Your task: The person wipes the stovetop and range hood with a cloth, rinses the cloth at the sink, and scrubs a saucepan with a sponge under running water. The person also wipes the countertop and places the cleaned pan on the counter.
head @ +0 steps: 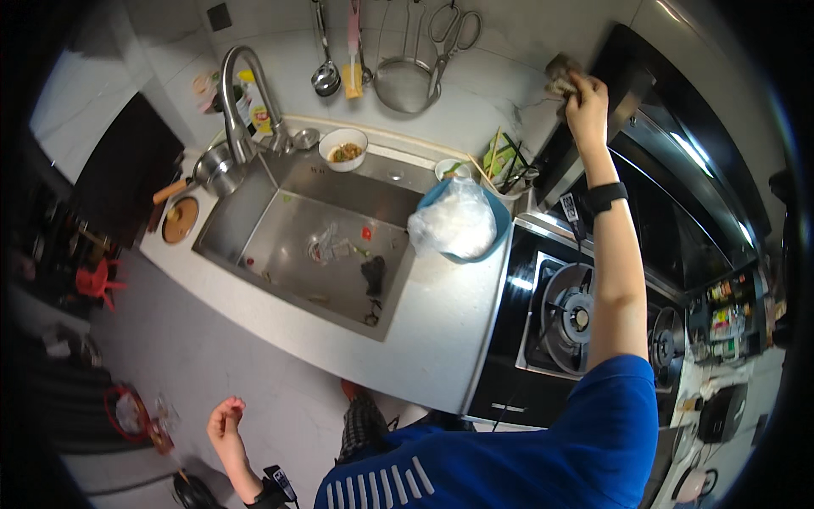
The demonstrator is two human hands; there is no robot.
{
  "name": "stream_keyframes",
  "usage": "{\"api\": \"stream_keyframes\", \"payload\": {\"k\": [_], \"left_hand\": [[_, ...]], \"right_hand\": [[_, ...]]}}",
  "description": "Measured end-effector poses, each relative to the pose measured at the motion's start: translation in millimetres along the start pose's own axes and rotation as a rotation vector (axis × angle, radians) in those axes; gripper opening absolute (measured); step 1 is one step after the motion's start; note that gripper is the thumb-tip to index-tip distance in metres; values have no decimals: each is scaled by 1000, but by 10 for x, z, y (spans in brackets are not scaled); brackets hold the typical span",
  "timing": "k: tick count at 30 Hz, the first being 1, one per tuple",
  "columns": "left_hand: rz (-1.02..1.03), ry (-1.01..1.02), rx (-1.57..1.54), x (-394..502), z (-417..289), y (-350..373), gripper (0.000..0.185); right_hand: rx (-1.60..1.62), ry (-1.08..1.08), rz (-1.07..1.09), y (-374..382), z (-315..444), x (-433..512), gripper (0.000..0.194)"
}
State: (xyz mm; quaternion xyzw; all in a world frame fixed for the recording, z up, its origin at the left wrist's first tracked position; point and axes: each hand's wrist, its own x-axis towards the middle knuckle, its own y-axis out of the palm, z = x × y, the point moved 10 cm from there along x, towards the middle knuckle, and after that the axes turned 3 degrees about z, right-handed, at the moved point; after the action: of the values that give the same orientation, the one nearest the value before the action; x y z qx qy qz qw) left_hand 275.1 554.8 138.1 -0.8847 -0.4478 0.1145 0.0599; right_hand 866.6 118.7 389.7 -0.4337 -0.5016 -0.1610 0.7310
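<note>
My right hand (588, 108) is raised at the upper right, closed on a crumpled greyish-brown cloth (561, 79), which is blurred and lies near the tiled wall beside the range hood. Down at the lower left hangs my left hand (226, 418), its fingers curled over the floor; whether they touch each other I cannot tell. A steel sink (299, 223) lies before me with food scraps, a clear plastic wrapper (329, 245) and a dark clump in it. Right of it, a blue basin (502, 219) holds a white, filled plastic bag (455, 219).
A gas hob (509, 331) adjoins the counter (432, 331) under the range hood (674, 159). A tall faucet (236, 114), a pot (219, 168) and a bowl of food (343, 167) stand around the sink. Ladles, a strainer (407, 86) and scissors (448, 41) hang on the wall.
</note>
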Motion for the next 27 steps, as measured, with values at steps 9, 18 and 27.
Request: {"api": "stream_keyframes", "payload": {"k": [9, 18, 27], "left_hand": [[25, 9, 6, 1275, 35, -524, 18], [140, -14, 19, 1871, -35, -144, 16], [79, -18, 161, 1821, -253, -68, 15]], "right_hand": [[-285, 312, -65, 1068, -361, 144, 89], [-2, 764, 117, 2536, 272, -706, 94], [151, 1155, 290, 3208, 318, -1553, 106]]}}
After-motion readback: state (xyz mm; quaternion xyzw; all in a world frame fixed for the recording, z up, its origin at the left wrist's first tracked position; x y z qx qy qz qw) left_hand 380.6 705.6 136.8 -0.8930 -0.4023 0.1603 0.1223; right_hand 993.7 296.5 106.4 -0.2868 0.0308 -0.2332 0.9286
